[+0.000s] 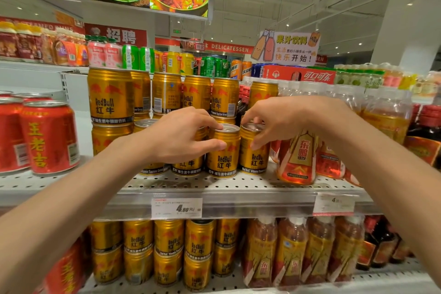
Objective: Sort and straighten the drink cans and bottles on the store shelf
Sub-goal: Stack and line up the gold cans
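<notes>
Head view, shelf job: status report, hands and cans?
Left hand grips a gold can by its top. Right hand grips the next can. Both upright on the shelf. Bottle close right.

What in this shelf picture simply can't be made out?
- Head view: the gold can under the left hand has most of its label hidden by that hand.
- Right price tag: its print is blurred.
- Dark bottles at the right: cut off by the edge.
</notes>
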`<state>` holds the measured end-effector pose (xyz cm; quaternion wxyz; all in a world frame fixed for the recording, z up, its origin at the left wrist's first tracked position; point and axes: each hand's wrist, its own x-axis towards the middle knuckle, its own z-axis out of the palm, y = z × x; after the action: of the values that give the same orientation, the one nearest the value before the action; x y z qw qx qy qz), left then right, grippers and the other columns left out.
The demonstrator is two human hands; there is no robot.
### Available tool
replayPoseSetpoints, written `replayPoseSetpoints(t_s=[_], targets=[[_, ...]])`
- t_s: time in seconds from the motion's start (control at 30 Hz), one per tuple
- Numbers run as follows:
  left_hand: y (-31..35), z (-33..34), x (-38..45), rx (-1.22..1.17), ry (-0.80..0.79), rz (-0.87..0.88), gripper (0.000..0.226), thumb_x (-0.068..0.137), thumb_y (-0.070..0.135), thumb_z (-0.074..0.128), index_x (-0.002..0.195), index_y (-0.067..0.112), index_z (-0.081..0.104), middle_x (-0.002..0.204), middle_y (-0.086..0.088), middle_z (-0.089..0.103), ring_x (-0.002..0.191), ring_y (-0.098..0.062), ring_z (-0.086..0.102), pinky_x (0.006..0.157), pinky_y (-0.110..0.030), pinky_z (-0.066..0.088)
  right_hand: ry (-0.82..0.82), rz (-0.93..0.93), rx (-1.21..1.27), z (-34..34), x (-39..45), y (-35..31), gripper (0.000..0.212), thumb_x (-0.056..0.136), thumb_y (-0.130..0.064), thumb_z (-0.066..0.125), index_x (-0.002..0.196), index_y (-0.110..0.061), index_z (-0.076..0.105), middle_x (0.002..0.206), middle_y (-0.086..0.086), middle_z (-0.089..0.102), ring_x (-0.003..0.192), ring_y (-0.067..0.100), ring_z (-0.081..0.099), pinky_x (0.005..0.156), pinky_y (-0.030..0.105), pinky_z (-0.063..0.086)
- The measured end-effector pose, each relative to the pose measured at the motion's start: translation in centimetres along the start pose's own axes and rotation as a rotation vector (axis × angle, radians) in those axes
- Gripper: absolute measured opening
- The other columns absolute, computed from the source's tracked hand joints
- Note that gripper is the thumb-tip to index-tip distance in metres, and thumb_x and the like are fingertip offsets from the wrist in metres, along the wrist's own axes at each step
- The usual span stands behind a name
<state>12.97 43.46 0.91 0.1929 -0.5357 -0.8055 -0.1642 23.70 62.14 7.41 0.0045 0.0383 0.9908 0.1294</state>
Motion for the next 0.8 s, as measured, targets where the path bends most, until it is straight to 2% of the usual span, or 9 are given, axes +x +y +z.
replayPoseSetpoints(t_s=[0.2,0.47,0.53,0.67,0.73,0.8], targets=[[0.0,0.1,0.0,0.027,-0.023,0.002,0.062,0.089,0.065,0.051,0.139,0.028,0.059,0.139,0.009,0.059,0.127,-0.009,0.049,0.104,-0.037,0.044,0.052,-0.008,-0.056,1.3,-0.9,0.0,0.076,0.090,-0.049,0.068,0.154,-0.022,0.038,0.150,0.001,0.052,0.133,0.024,0.052,0.107,0.041,0.046],[0.0,0.3,0.1,0.078,-0.050,0.001,0.063,0.092,0.064,0.048,0.143,0.027,0.054,0.143,0.009,0.057,0.130,-0.009,0.045,0.108,-0.039,0.043,0.132,-0.009,-0.030,2.0,-1.7,-0.1,0.073,0.090,-0.049,0.068,0.153,-0.024,0.040,0.146,0.000,0.055,0.130,0.022,0.053,0.103,0.038,0.047],[0.2,0.2,-0.1,0.082,-0.046,-0.001,0.063,0.092,0.063,0.048,0.144,0.028,0.052,0.146,0.009,0.055,0.132,-0.009,0.044,0.110,-0.038,0.041,0.153,-0.028,-0.024,2.1,-1.8,-0.1,0.074,0.091,-0.048,0.067,0.154,-0.023,0.038,0.148,-0.001,0.053,0.134,0.021,0.050,0.106,0.037,0.044],[0.4,-0.6,-1.1,0.022,0.031,0.005,0.061,0.093,0.061,0.051,0.143,0.028,0.054,0.146,0.010,0.053,0.135,-0.007,0.042,0.112,-0.032,0.037,0.242,-0.078,0.132,1.9,-2.1,-0.3,0.072,0.090,-0.052,0.066,0.153,-0.028,0.038,0.152,-0.005,0.047,0.137,0.015,0.044,0.109,0.032,0.038],[-0.5,-1.4,-2.3,0.030,0.100,-0.023,0.065,0.090,0.069,0.045,0.140,0.029,0.056,0.141,0.011,0.056,0.131,-0.007,0.044,0.109,-0.033,0.041,0.297,-0.104,0.234,2.4,-1.7,-0.8,0.067,0.089,-0.057,0.062,0.149,-0.031,0.044,0.151,-0.008,0.047,0.135,0.012,0.046,0.108,0.032,0.041],[-1.9,-1.9,-3.6,0.098,0.090,-0.069,0.076,0.084,0.078,0.036,0.139,0.030,0.056,0.139,0.011,0.056,0.128,-0.007,0.047,0.107,-0.037,0.044,0.321,-0.123,0.308,3.3,-0.9,-1.6,0.064,0.088,-0.063,0.059,0.144,-0.034,0.049,0.148,-0.011,0.050,0.132,0.009,0.048,0.107,0.032,0.044]])
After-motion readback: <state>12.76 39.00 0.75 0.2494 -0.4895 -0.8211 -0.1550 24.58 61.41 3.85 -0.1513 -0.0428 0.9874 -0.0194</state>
